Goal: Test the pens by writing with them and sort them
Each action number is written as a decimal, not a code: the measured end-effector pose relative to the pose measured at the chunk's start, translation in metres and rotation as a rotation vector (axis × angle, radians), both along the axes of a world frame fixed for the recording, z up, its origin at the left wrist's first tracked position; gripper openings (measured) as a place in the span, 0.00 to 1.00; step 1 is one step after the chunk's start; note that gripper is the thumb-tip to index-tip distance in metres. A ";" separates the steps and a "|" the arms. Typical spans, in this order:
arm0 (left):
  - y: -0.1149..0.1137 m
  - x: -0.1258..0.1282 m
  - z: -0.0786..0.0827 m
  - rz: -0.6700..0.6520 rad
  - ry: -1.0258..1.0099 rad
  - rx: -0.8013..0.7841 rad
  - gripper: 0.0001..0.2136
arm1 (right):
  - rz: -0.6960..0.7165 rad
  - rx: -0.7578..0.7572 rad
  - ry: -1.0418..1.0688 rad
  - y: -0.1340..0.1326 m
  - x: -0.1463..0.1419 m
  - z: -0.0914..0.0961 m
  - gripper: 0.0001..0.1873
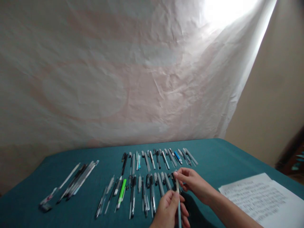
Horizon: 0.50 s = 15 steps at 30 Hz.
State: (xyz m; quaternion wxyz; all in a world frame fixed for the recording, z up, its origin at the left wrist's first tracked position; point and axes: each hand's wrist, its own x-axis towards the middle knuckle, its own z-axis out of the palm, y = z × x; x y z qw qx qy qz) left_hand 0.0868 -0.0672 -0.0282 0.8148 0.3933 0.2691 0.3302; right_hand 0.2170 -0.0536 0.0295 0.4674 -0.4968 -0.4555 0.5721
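Observation:
My left hand grips a thin pale pen by its lower barrel, holding it almost upright near the table's front edge. My right hand pinches the top end of the same pen with its fingertips. Both hands hover over the right end of the near row of pens, which lie side by side on the teal tablecloth. A second row of pens lies farther back. A bright green pen lies in the near row.
A separate bundle of pens lies at the left of the table. White printed sheets of paper rest at the front right. A crumpled white cloth backdrop hangs behind the table, with a beige wall to its right.

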 end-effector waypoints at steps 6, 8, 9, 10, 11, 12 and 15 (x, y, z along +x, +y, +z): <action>0.000 -0.001 -0.001 -0.011 0.006 0.000 0.23 | 0.017 0.012 0.038 0.000 0.003 0.005 0.17; 0.000 -0.001 0.000 -0.006 0.002 0.004 0.23 | 0.031 0.008 0.050 -0.001 0.003 0.009 0.18; 0.000 -0.001 0.000 -0.003 -0.001 0.006 0.23 | 0.037 0.009 0.053 -0.002 0.002 0.011 0.18; 0.000 -0.001 0.000 -0.001 -0.002 0.008 0.23 | 0.043 0.009 0.055 -0.002 0.002 0.011 0.19; 0.000 -0.001 0.000 -0.001 -0.003 0.008 0.23 | 0.051 0.009 0.056 -0.003 0.002 0.012 0.19; 0.000 -0.001 -0.001 -0.002 0.000 0.009 0.23 | 0.055 0.007 0.056 -0.003 0.002 0.011 0.20; 0.001 0.000 -0.003 0.001 0.008 0.004 0.23 | 0.042 -0.014 0.037 -0.001 0.002 0.007 0.21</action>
